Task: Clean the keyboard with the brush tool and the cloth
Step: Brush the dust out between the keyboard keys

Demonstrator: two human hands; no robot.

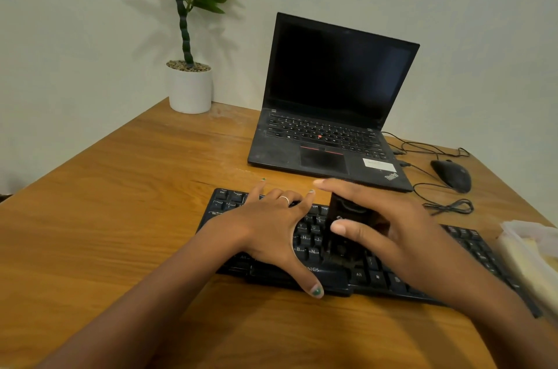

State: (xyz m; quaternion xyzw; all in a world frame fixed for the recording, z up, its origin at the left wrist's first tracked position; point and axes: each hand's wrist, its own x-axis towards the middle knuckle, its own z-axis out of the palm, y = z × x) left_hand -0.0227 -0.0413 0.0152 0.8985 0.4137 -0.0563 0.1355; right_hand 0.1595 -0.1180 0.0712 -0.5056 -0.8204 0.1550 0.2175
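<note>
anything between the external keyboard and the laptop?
Head view: mostly bare wooden desk between keyboard and laptop. Only the fingertips of the left hand and right hand reach over that strip.

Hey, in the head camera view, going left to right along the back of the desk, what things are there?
Potted plant → laptop → mouse.

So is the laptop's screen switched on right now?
No, the laptop stands open behind the keyboard, but its screen is completely dark, showing no picture or text.
</note>
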